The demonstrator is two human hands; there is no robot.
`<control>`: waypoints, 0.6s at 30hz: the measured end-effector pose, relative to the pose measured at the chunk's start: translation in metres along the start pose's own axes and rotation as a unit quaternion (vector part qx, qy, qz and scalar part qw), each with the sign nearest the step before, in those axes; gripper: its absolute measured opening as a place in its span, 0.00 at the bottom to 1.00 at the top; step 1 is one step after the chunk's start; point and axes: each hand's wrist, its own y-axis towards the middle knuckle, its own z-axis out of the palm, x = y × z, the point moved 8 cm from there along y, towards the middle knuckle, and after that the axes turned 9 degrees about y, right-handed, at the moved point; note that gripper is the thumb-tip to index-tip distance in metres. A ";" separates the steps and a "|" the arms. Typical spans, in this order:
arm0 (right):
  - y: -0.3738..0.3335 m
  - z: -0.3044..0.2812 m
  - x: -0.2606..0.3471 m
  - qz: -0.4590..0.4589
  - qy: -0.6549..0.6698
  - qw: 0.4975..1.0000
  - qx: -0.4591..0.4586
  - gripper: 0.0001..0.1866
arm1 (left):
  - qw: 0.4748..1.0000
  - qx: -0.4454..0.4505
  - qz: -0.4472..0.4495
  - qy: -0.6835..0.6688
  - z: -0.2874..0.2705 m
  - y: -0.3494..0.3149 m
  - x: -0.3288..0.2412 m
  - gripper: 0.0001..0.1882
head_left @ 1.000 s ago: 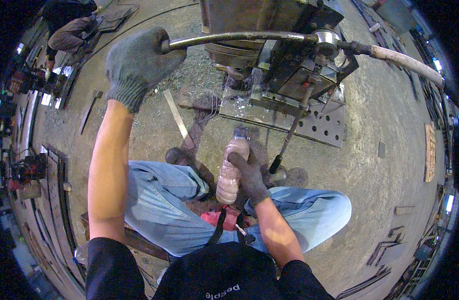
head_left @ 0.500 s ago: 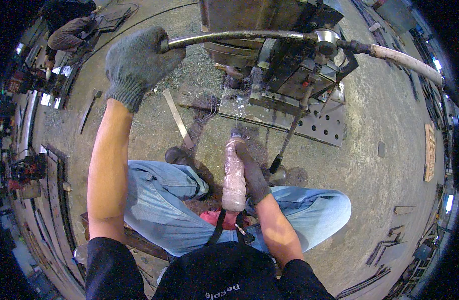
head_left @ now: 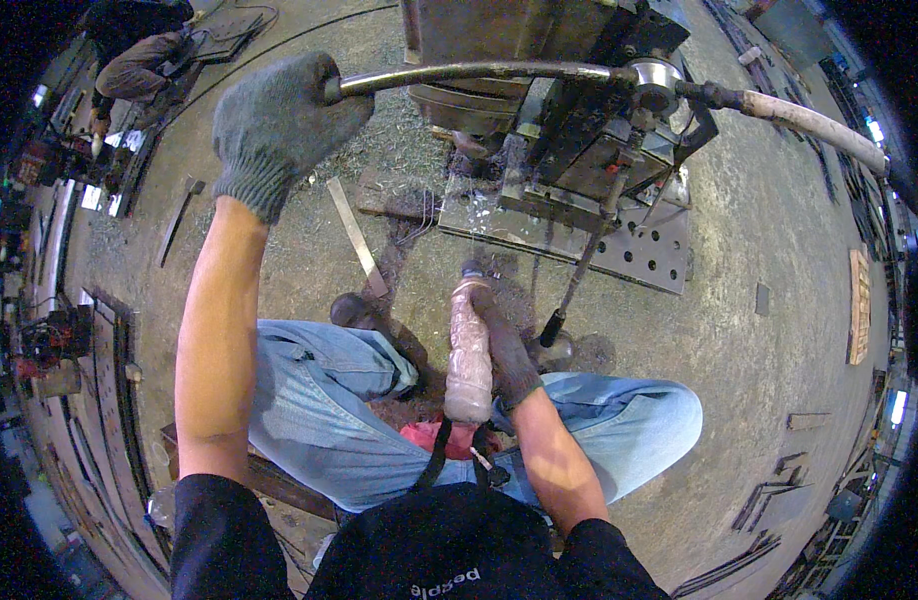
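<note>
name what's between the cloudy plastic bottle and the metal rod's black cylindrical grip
In the head view: the dark-gloved right hand, clasping the bottle, then brownish floor.

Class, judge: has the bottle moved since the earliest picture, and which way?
Yes: the bottle has shifted slightly away from the perforated plate, down the picture.

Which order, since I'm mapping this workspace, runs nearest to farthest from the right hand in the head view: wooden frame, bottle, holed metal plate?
1. Bottle: held in the right hand.
2. Holed metal plate: ahead and to the right.
3. Wooden frame: far off, near the view's right edge.
</note>
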 end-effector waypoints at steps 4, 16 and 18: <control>-0.006 0.005 0.002 0.005 -0.011 1.000 0.004 0.18 | 1.000 -0.006 -0.004 0.003 0.000 -0.001 0.000 0.22; 0.004 0.000 0.002 -0.008 0.005 1.000 0.027 0.17 | 1.000 -0.014 -0.010 -0.007 -0.001 -0.002 0.000 0.22; 0.003 -0.007 -0.001 0.017 -0.004 1.000 0.002 0.17 | 1.000 -0.019 -0.002 0.002 0.001 -0.001 0.001 0.22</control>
